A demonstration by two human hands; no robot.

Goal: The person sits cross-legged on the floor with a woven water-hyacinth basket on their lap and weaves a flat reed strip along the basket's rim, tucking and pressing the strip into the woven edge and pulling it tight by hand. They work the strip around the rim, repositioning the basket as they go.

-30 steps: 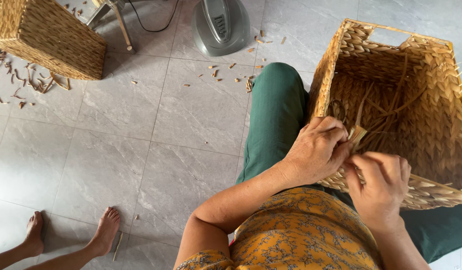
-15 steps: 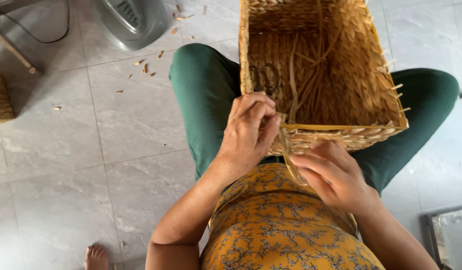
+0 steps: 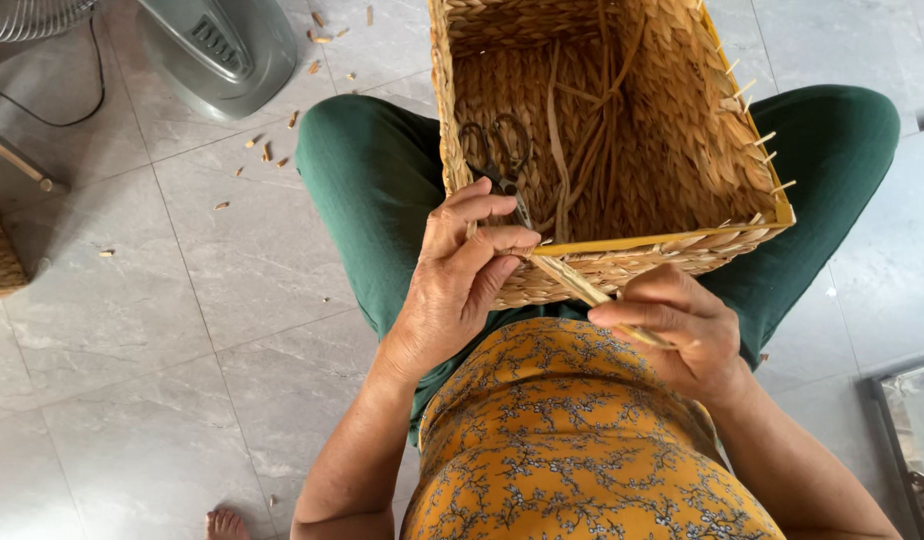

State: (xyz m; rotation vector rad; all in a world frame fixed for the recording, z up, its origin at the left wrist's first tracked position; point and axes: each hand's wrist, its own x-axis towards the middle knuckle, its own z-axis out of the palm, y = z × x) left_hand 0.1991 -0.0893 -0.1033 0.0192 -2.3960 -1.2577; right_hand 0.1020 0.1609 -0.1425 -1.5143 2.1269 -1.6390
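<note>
Basket [image 3: 622, 130] sits on the person's lap, near rim unfinished. Left hand [image 3: 460, 275] pinches the rim corner; right hand [image 3: 672, 330] grips a strand [image 3: 582, 288] pulled taut. Tug too hard and I'd guess it snaps or loosens the weave; scissors [image 3: 497, 160] lie inside.

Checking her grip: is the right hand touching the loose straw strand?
Touching. The head view shows the right hand pinching the straw strand between thumb and fingers.
</note>
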